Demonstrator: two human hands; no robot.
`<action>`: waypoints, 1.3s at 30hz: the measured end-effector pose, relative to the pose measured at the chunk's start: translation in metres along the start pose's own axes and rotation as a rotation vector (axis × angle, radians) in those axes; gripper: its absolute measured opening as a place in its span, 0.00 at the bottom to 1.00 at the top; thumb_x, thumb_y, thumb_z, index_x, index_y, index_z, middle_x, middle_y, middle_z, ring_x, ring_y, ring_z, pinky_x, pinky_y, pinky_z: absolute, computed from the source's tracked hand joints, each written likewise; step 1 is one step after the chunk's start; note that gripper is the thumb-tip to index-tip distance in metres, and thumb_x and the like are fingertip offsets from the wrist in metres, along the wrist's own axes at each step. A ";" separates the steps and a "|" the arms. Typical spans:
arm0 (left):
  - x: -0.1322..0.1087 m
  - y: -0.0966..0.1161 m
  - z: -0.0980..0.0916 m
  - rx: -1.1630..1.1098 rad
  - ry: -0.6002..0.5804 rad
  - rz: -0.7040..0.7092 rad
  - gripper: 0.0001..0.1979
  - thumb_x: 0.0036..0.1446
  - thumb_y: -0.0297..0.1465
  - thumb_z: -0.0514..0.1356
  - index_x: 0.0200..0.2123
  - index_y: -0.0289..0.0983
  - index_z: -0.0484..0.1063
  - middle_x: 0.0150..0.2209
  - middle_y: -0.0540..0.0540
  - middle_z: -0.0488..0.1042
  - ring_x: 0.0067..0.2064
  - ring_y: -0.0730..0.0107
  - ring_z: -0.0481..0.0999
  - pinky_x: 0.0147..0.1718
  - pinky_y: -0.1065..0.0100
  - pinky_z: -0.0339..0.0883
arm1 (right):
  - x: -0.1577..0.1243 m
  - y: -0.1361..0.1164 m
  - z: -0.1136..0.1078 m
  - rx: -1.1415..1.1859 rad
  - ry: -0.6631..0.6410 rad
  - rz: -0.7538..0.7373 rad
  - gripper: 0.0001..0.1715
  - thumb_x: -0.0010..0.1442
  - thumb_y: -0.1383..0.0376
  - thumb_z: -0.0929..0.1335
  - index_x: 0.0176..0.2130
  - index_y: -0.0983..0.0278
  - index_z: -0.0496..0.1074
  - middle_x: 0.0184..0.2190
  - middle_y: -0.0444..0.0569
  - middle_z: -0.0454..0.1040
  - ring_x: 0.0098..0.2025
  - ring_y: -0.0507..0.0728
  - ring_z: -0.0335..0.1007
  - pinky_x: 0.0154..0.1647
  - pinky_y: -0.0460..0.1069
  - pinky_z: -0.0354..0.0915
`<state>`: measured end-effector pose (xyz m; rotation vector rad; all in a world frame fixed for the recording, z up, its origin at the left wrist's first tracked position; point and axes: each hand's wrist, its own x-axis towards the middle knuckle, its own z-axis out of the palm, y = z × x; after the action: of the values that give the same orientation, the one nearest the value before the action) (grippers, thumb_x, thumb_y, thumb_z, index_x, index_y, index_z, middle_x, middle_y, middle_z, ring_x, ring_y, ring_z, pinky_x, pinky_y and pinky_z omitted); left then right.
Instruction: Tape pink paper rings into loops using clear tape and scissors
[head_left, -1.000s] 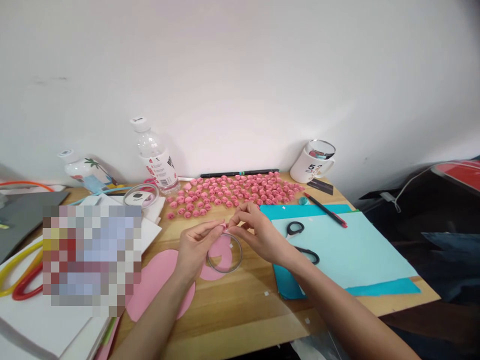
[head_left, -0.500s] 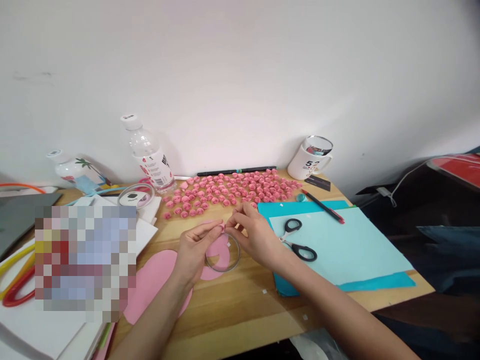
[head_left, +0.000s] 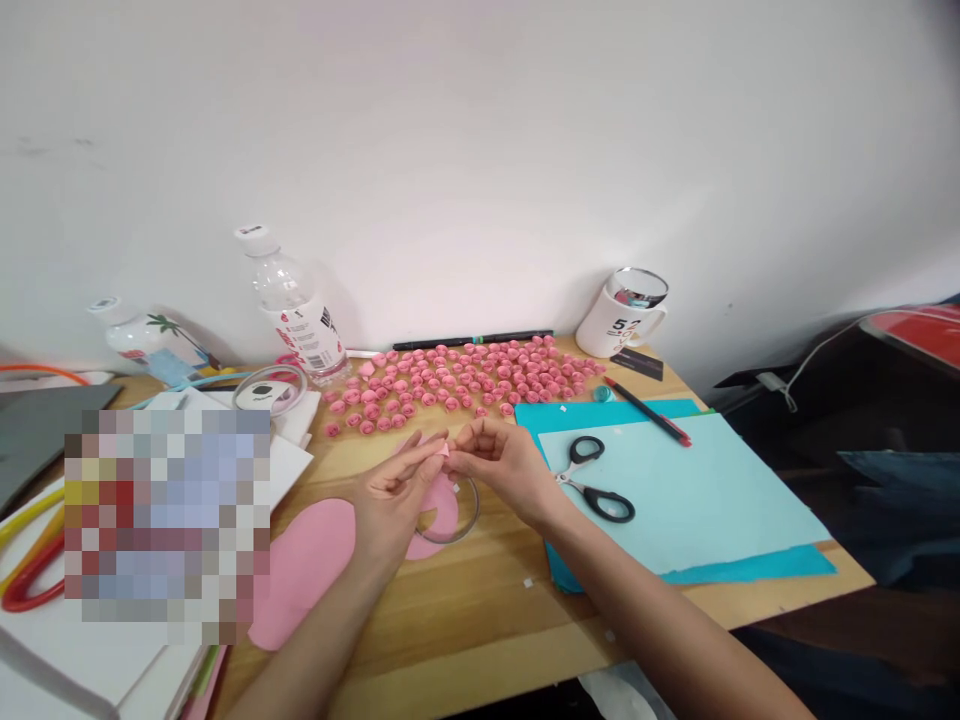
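My left hand and my right hand meet fingertip to fingertip over the wooden table, both pinching a small pink paper piece. Just beneath them lies a clear ring-shaped lid on a pink paper cutout. A larger pink paper oval lies to the left of my left wrist. Behind the hands, several small rolled pink paper roses are spread across the table.
Black-handled scissors lie on light-blue sheets to the right, with a red pen and white mug beyond. Two plastic bottles, a tape roll, white boards and coloured tubes crowd the left.
Both hands stay pinched together on the pink piece and have shifted slightly. The head camera tilted a little, so the scissors show fully beside my right forearm.
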<state>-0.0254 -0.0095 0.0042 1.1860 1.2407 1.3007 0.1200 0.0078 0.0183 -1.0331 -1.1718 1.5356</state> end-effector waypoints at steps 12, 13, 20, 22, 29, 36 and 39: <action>0.007 0.001 0.002 -0.407 -0.054 -0.269 0.10 0.38 0.33 0.69 0.29 0.38 0.79 0.33 0.47 0.78 0.36 0.68 0.75 0.38 0.68 0.70 | -0.002 -0.004 -0.001 0.086 -0.037 -0.026 0.13 0.47 0.60 0.73 0.28 0.65 0.69 0.25 0.42 0.71 0.28 0.49 0.69 0.33 0.46 0.65; 0.008 0.001 0.002 -0.438 -0.063 -0.303 0.11 0.38 0.32 0.70 0.29 0.37 0.79 0.32 0.47 0.78 0.35 0.70 0.75 0.37 0.70 0.70 | -0.003 -0.004 -0.001 0.095 -0.042 -0.025 0.13 0.47 0.60 0.73 0.28 0.65 0.69 0.25 0.42 0.71 0.28 0.49 0.69 0.33 0.46 0.65; 0.008 0.001 0.001 -0.566 -0.090 -0.391 0.10 0.36 0.29 0.70 0.28 0.35 0.79 0.30 0.46 0.78 0.34 0.72 0.75 0.38 0.72 0.68 | -0.004 0.002 0.001 0.081 0.052 -0.028 0.15 0.45 0.59 0.74 0.27 0.64 0.67 0.22 0.41 0.70 0.25 0.50 0.68 0.29 0.46 0.65; 0.008 0.002 0.002 -0.571 -0.077 -0.392 0.11 0.35 0.29 0.71 0.27 0.35 0.79 0.30 0.46 0.78 0.35 0.72 0.75 0.39 0.73 0.68 | -0.005 0.005 0.003 0.034 0.120 -0.050 0.16 0.44 0.58 0.74 0.26 0.64 0.67 0.20 0.42 0.70 0.24 0.50 0.68 0.27 0.46 0.65; 0.009 0.002 0.004 -0.504 -0.054 -0.369 0.12 0.33 0.30 0.71 0.27 0.36 0.79 0.28 0.47 0.78 0.31 0.74 0.74 0.35 0.74 0.68 | -0.009 0.007 0.007 -0.169 0.180 -0.084 0.13 0.49 0.57 0.70 0.27 0.66 0.74 0.22 0.47 0.74 0.24 0.51 0.69 0.26 0.46 0.65; 0.008 0.004 0.004 -0.461 -0.048 -0.380 0.12 0.34 0.30 0.71 0.27 0.35 0.79 0.29 0.45 0.78 0.31 0.72 0.74 0.33 0.71 0.68 | -0.007 0.007 0.003 -0.121 0.120 -0.047 0.11 0.50 0.60 0.70 0.29 0.66 0.75 0.21 0.45 0.74 0.23 0.50 0.69 0.27 0.46 0.67; 0.008 0.003 0.004 -0.497 -0.055 -0.369 0.11 0.34 0.28 0.71 0.27 0.34 0.79 0.31 0.44 0.79 0.35 0.71 0.75 0.39 0.71 0.67 | -0.006 0.008 0.002 -0.124 0.121 -0.045 0.10 0.50 0.60 0.69 0.29 0.65 0.75 0.21 0.45 0.74 0.24 0.50 0.69 0.27 0.46 0.67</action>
<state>-0.0217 -0.0010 0.0079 0.6021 0.9612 1.1923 0.1179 0.0004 0.0111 -1.1576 -1.2086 1.3602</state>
